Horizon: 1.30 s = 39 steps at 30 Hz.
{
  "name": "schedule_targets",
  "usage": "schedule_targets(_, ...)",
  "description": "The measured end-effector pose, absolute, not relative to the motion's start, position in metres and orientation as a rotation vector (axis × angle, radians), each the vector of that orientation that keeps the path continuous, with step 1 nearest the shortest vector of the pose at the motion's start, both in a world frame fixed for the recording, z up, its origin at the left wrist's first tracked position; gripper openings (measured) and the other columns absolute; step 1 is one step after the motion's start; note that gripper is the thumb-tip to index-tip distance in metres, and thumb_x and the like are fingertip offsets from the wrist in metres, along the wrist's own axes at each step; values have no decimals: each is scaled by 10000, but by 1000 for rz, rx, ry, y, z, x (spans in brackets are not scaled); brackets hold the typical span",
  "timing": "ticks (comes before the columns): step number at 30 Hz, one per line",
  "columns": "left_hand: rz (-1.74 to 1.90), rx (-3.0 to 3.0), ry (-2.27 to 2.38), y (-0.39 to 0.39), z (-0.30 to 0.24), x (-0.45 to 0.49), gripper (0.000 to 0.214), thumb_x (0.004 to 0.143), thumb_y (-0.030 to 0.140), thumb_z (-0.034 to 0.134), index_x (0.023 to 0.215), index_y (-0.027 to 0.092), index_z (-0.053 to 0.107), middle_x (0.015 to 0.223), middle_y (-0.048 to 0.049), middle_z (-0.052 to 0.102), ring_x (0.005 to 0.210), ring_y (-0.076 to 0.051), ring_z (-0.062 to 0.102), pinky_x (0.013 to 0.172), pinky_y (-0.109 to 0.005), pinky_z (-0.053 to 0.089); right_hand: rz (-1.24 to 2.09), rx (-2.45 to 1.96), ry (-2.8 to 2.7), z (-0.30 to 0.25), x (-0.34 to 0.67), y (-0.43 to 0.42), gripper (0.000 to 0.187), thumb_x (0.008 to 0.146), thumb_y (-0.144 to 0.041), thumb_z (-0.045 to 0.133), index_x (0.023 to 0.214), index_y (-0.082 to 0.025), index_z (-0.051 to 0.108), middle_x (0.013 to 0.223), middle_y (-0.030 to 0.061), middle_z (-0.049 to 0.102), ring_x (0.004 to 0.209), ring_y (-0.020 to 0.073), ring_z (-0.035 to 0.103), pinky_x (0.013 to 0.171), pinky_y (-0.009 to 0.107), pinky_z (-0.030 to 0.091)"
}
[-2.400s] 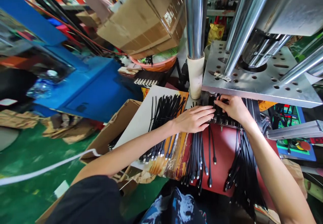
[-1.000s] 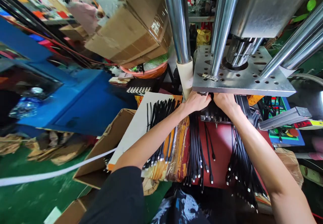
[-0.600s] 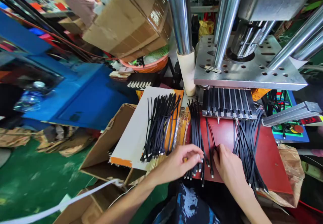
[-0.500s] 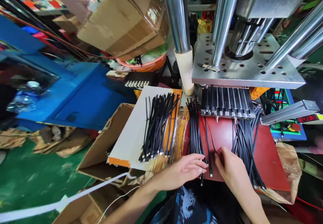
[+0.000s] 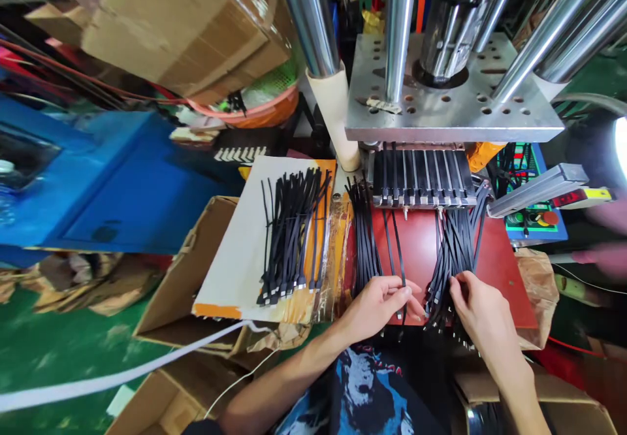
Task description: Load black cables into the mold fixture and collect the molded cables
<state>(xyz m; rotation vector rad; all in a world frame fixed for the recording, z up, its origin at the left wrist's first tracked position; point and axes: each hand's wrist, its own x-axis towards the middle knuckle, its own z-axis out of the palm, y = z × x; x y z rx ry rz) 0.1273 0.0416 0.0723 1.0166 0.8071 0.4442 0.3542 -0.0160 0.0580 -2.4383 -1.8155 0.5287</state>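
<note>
My left hand (image 5: 377,301) pinches a single flat black cable (image 5: 398,245) between thumb and fingers, near its lower end, above the red work surface. Just left of it lies a narrow bundle of black cables (image 5: 363,239). My right hand (image 5: 482,307) is closed at the right-hand bundle of cables (image 5: 453,245), its thumb and fingertips gripping at the bundle's right side. How many cables it grips is hidden. Behind both hands, a slotted metal mould (image 5: 424,177) holds a row of cable ends with plugs.
A press plate (image 5: 450,128) with steel columns stands over the mould. More black cables (image 5: 294,232) lie on a white board (image 5: 230,252) to the left. A metal bar (image 5: 539,190) and a control box (image 5: 531,223) are at right. Open cardboard boxes (image 5: 196,272) flank the work surface.
My right hand has moved from a loose cable to the right bundle, whose lower ends have shifted left. My left hand has closed on a cable. The view has shifted slightly.
</note>
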Motion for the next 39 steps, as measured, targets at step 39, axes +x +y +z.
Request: schedule_targets(39,654,1478,843,106,134,129,365,996,384,699,1232,117,777,1183,-112,816,1062,-227,758,974,-330,571,1091,-1426,-1223,79,291,-23,287,1028,-356,658,788,-204,701,682,-18,570,599,115,500,536,227,400)
